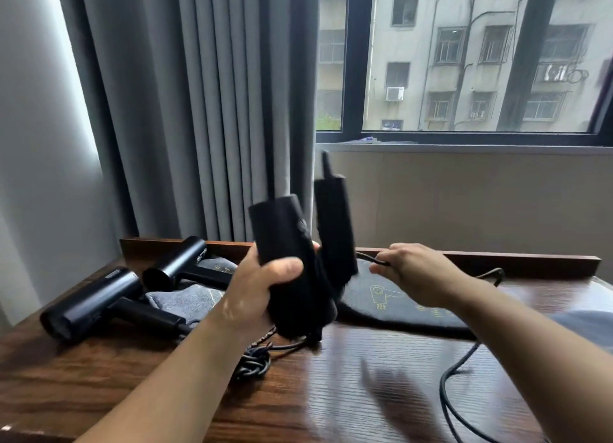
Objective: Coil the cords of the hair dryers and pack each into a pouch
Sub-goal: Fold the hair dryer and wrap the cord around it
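Note:
My left hand [262,293] grips a black hair dryer [288,243] by its barrel and holds it upright above the wooden table [331,393], with the handle pointing up beside it. My right hand [411,273] pinches the dryer's black cord [371,258] close to the handle. The rest of that cord [451,376] trails loose over the table at the right. A dark pouch [398,306] with a yellow dryer logo lies flat under my right hand. Two more black hair dryers [99,303] [179,263] lie at the left on grey pouches [189,300].
A braided drawstring [255,356] lies bunched on the table below my left wrist. The table has a raised back ledge [497,260]. Grey curtains [199,110] hang behind at the left, and a window [464,61] is at the right.

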A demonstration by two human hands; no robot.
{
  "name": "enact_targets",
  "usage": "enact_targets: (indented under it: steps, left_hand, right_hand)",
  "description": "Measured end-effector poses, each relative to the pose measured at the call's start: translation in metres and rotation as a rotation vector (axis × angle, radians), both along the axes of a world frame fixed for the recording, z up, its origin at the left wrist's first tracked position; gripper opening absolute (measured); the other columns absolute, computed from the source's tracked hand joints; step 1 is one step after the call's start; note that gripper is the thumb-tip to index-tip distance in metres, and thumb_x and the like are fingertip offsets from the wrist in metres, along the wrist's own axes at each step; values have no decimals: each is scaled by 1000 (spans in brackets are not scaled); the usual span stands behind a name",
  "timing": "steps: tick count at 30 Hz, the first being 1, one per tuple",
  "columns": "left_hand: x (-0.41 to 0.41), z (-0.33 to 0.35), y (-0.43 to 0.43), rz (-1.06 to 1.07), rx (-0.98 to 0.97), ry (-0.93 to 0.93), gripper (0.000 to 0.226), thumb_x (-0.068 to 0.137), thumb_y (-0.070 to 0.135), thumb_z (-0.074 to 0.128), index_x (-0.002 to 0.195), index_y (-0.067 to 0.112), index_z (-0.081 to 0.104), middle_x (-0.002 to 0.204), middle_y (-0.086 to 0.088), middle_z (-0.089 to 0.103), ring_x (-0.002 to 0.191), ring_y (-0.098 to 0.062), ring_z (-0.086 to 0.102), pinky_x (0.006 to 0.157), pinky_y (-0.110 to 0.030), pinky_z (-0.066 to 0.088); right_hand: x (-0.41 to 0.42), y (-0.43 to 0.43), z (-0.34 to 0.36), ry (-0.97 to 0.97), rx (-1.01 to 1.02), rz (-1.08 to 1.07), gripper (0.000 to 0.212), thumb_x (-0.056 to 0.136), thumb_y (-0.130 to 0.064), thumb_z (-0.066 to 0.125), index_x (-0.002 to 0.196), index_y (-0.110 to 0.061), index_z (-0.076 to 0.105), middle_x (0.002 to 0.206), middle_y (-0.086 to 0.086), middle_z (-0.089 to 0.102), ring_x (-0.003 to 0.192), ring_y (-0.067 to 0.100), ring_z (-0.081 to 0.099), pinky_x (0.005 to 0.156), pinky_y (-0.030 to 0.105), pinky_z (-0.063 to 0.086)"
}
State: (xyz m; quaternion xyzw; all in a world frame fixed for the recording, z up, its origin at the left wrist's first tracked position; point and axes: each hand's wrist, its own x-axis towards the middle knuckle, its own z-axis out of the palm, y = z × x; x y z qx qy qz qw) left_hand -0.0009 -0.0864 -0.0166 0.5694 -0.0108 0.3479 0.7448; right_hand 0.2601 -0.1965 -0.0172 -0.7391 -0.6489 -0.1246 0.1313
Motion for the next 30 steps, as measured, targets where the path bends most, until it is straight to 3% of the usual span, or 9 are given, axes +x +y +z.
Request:
enact_targets:
  steps: [4, 8, 11, 14, 16, 20, 23, 26, 30]
  left_hand:
    - [11, 2, 10, 255, -237, -100, 58, 73, 17, 77, 125, 9, 54, 109, -19, 59, 101, -42, 64, 85, -63, 55]
    - [15, 3, 17, 590, -338, -50, 45, 69, 15, 83, 110, 21, 65, 97, -7, 66, 92, -32, 69, 80, -57, 60]
    - [20, -2, 21, 801, -310, 86, 55, 71, 12, 88, 118, 22, 61, 104, -2, 70, 97, -27, 70, 84, -48, 61]
    - [17, -15, 24, 927, -92, 259, 60, 70, 15, 90, 119, 22, 57, 102, 0, 69, 94, -20, 69, 78, -39, 60]
    - [13, -23, 24, 923, 101, 351, 60, 69, 18, 91, 116, 25, 56, 99, 3, 69, 92, -17, 69, 74, -32, 58]
    - [5, -25, 19, 786, 465, 518, 63, 64, 26, 92, 112, 36, 52, 94, 10, 70, 86, -4, 68, 74, -25, 59]
    - [3, -22, 15, 657, 663, 688, 65, 60, 36, 87, 113, 42, 49, 94, 12, 70, 93, -8, 68, 81, -30, 59]
    - [-1, -22, 15, 481, 718, 748, 67, 59, 40, 84, 114, 47, 47, 99, 10, 71, 97, -12, 68, 85, -39, 60]
    - [-10, -15, 10, 307, 692, 686, 66, 64, 26, 88, 116, 44, 51, 100, 2, 71, 94, -16, 70, 85, -47, 60]
  right_hand:
    - [-26, -3, -20, -90, 17, 44, 37, 104, -54, 33, 86, -25, 49, 88, -7, 59, 94, 22, 62, 73, 39, 49]
    - [-64, -11, -26, -84, -35, 111, 30, 106, -48, 31, 90, -25, 42, 90, -1, 65, 87, 28, 62, 68, 42, 45]
    - [-94, -18, -22, -136, -70, 161, 24, 107, -40, 32, 90, -24, 39, 81, 0, 61, 72, 31, 58, 62, 47, 47]
    - [-106, -24, -5, -254, -45, 143, 24, 105, -37, 36, 86, -24, 41, 76, -1, 61, 63, 30, 58, 51, 41, 40]
    - [-107, -29, 15, -348, -6, 130, 27, 101, -42, 39, 81, -25, 44, 74, -1, 64, 63, 29, 63, 49, 35, 38]
    - [-109, -37, 60, -430, -51, 51, 30, 96, -51, 43, 89, -25, 57, 88, -3, 68, 82, 29, 67, 65, 32, 45]
    - [-97, -36, 91, -424, 10, 93, 26, 90, -56, 55, 92, -31, 64, 89, -9, 68, 85, 23, 64, 66, 30, 45]
    - [-72, -31, 113, -228, 72, 141, 20, 85, -56, 66, 92, -38, 72, 84, -14, 68, 82, 12, 62, 71, 33, 51]
    - [-39, -22, 120, 42, 109, 165, 9, 82, -39, 79, 88, -31, 79, 79, -14, 73, 78, 6, 64, 77, 25, 47]
